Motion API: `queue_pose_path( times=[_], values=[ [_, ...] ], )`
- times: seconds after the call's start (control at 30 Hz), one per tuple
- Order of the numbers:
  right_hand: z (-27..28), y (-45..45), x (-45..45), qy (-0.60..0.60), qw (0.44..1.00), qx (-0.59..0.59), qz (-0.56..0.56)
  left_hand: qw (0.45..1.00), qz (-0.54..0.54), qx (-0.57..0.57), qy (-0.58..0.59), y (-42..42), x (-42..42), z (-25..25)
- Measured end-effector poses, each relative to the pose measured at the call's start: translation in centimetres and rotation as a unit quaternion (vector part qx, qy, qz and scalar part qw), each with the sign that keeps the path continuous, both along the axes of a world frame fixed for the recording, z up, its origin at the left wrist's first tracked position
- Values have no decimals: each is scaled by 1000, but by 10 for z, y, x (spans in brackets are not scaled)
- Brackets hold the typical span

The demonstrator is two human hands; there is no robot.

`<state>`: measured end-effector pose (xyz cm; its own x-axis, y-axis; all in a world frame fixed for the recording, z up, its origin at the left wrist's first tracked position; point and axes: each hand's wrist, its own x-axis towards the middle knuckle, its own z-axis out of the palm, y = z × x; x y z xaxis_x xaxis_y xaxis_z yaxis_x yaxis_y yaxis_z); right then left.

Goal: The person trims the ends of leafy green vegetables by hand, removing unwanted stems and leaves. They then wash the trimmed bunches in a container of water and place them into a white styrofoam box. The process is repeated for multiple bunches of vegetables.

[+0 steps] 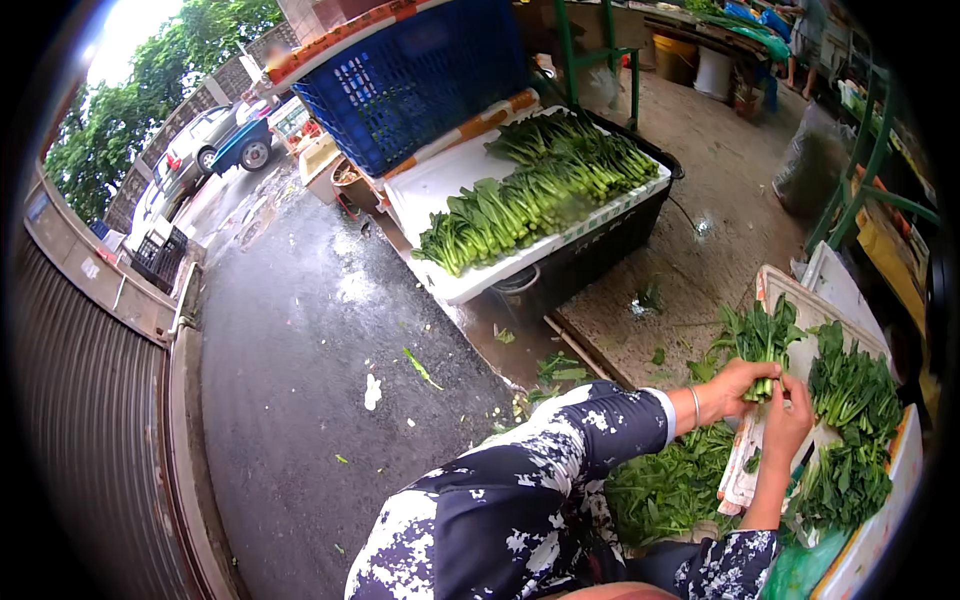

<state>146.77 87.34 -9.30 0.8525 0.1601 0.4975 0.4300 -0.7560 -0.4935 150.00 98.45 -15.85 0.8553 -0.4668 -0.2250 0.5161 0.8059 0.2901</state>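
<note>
My left hand (731, 386), with a bracelet at the wrist, grips a bunch of leafy green vegetables (761, 337) near its cut stems. From below, my right hand (791, 412) meets it, its fingertips at the stems; whether they pinch one is too small to tell. Under both hands lies a foam board (739, 472). More leafy bunches (855, 390) are piled just right of my hands. Loose greens (667, 487) cover the ground below my left forearm. Farther off, bunches in rows (540, 187) rest on a white foam lid (442, 176).
A black tub (615, 240) supports the foam lid, and a blue plastic crate (420, 82) stands behind it. A green metal frame (862, 172) rises at right, near a filled clear bag (810, 161). Parked vehicles are at upper left; people stand in the background.
</note>
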Motion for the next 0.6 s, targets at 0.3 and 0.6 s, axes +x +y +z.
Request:
queue_pose_path(
  times=[0.3, 0.6],
  values=[
    [23, -6, 26, 210, 955, 211, 11, 942, 9, 261, -210, 38, 1, 33],
    [-17, -23, 26, 190, 912, 357, -73, 991, 47, 69, -106, 6, 15, 5]
  ],
)
